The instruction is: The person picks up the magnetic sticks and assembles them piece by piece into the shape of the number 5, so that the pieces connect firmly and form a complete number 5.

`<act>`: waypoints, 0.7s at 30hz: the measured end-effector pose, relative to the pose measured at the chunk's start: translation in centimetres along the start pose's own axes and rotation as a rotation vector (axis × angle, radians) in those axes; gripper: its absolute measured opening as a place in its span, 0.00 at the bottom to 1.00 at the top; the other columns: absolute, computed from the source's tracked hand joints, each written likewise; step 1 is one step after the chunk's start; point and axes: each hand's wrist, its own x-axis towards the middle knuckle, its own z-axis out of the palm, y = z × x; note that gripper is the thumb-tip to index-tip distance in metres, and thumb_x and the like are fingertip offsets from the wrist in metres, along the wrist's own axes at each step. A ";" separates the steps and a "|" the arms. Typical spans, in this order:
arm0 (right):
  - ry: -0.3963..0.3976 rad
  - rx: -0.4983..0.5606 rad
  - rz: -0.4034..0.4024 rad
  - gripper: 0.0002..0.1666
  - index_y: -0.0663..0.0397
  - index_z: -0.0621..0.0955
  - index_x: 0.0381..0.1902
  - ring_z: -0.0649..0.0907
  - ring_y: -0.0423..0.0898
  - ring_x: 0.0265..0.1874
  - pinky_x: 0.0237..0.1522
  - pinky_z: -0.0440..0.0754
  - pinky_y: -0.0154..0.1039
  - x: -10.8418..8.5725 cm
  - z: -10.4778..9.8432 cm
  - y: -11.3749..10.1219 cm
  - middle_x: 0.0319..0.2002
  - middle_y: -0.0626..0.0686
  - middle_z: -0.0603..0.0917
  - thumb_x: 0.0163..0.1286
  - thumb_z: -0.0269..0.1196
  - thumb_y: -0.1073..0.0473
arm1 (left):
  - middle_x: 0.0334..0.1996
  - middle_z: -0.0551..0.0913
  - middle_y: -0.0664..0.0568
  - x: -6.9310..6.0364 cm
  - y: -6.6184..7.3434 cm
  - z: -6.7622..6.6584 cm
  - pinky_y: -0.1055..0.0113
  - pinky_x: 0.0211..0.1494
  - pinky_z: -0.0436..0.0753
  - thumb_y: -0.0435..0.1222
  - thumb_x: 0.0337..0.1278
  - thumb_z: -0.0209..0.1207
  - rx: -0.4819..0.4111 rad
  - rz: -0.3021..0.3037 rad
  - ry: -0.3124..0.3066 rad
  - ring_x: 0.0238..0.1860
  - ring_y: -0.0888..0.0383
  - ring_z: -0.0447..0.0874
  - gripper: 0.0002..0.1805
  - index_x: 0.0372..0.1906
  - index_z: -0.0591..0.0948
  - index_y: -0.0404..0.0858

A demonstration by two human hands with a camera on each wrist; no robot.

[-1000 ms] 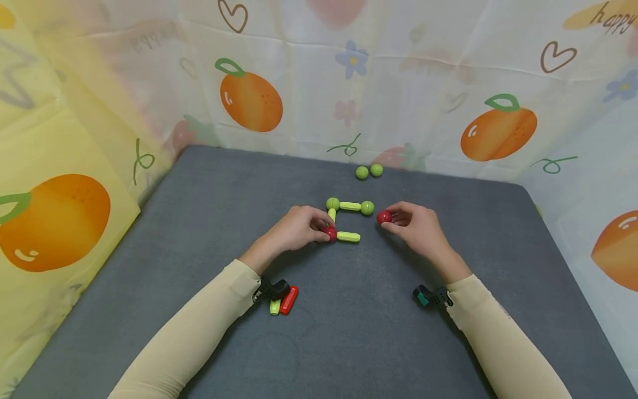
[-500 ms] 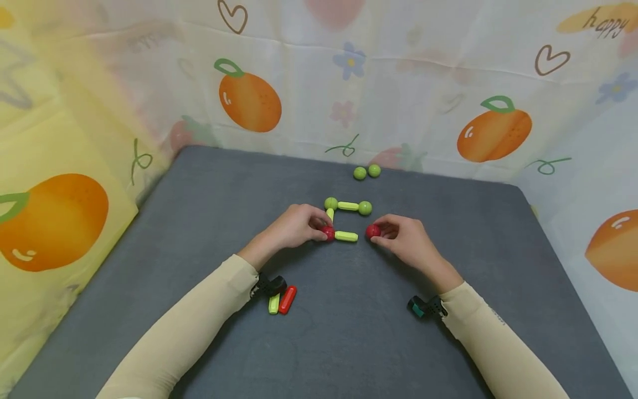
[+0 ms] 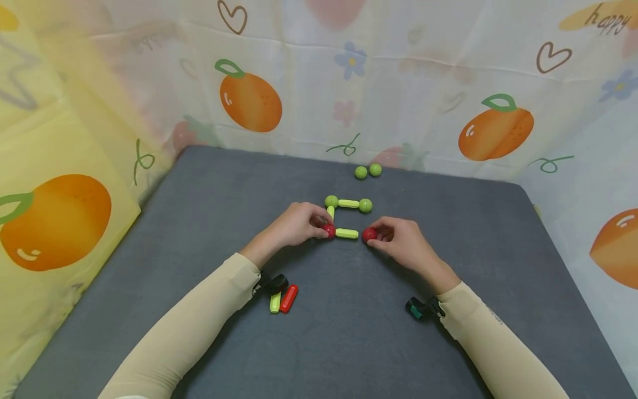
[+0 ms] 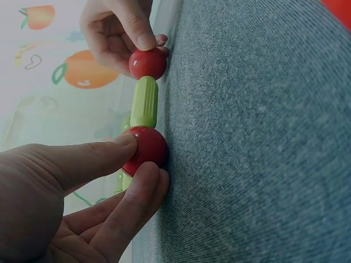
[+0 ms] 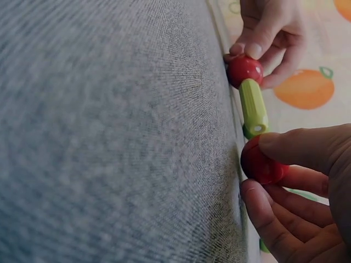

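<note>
My left hand (image 3: pixel 302 224) pinches a red ball (image 4: pixel 148 149) between thumb and fingers. From that ball a light-green rod (image 3: pixel 346 234) points right, and another green rod (image 3: pixel 331 213) leads back to a green ball (image 3: pixel 331 201). A further green rod (image 3: pixel 348 204) joins this to a second green ball (image 3: pixel 365 205) on the right. My right hand (image 3: pixel 401 241) pinches another red ball (image 5: pixel 263 160) just off the rod's free end. In the right wrist view a small gap shows between that ball and the rod's pale tip.
Two loose green balls (image 3: pixel 368 171) lie near the back edge of the grey table (image 3: pixel 349 343). A red rod (image 3: pixel 289 298) and a green rod (image 3: pixel 275 303) lie near my left wrist. A fruit-print cloth (image 3: pixel 399 100) hangs behind the table.
My right hand has brought its red ball left and toward me, close to the free end of the green rod. The left hand has stayed on its red ball.
</note>
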 end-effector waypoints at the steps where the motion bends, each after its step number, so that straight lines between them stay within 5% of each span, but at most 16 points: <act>1: -0.001 -0.001 -0.001 0.15 0.52 0.90 0.52 0.85 0.44 0.35 0.40 0.85 0.46 0.1 0.0 0.0 0.37 0.47 0.88 0.71 0.78 0.57 | 0.44 0.92 0.54 0.0 0.0 0.0 0.61 0.43 0.85 0.36 0.68 0.75 0.001 -0.002 0.001 0.41 0.58 0.88 0.15 0.57 0.91 0.44; 15: -0.007 -0.005 -0.013 0.16 0.52 0.89 0.55 0.85 0.44 0.35 0.40 0.84 0.46 0.6 0.5 0.0 0.37 0.47 0.87 0.72 0.77 0.58 | 0.43 0.92 0.55 0.3 0.0 0.3 0.62 0.41 0.85 0.37 0.68 0.75 0.017 0.010 0.020 0.39 0.58 0.87 0.15 0.57 0.91 0.43; 21: -0.030 0.080 -0.048 0.21 0.54 0.88 0.61 0.86 0.45 0.37 0.44 0.85 0.48 0.8 0.3 1.1 0.40 0.48 0.88 0.73 0.76 0.59 | 0.44 0.92 0.53 0.3 0.1 0.2 0.61 0.42 0.85 0.37 0.69 0.75 0.018 0.015 0.025 0.41 0.57 0.87 0.15 0.57 0.91 0.43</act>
